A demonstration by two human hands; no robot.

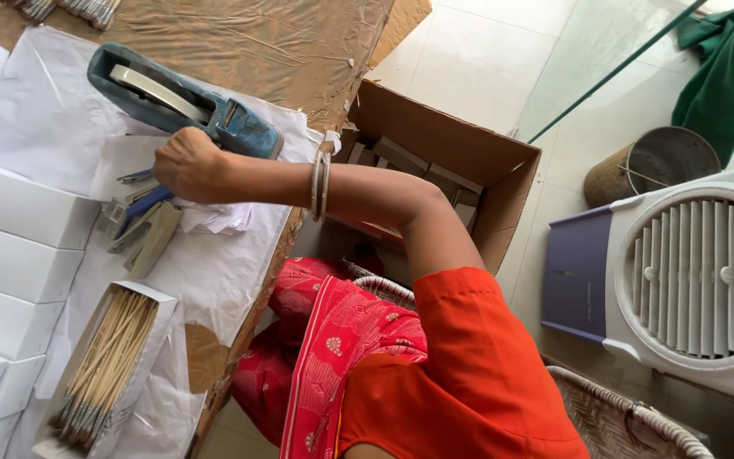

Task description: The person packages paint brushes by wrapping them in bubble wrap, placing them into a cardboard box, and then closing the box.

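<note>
One hand (187, 163) shows, which side I cannot tell, closed on a grey-blue stapler (139, 223) near the worktop (299, 42) edge; whether it grips firmly is hidden. The stapler's long axis runs diagonally. A blue tape dispenser (182, 100) lies just behind; an open box of sticks (105, 365) sits apart, white boxes (19, 255) crowding the far side.

- Tape dispenser (182, 100): on the table (239, 38), just behind the hand (187, 164).
- Stapler (142, 223): beside the hand, on paper sheets (214, 263).
- Open box of sticks (105, 365): near table edge.
- Closed boxes (10, 255): stacked left.
- Carton (448, 170): on floor, right of table.
- Air cooler (690, 280): far right.
</note>
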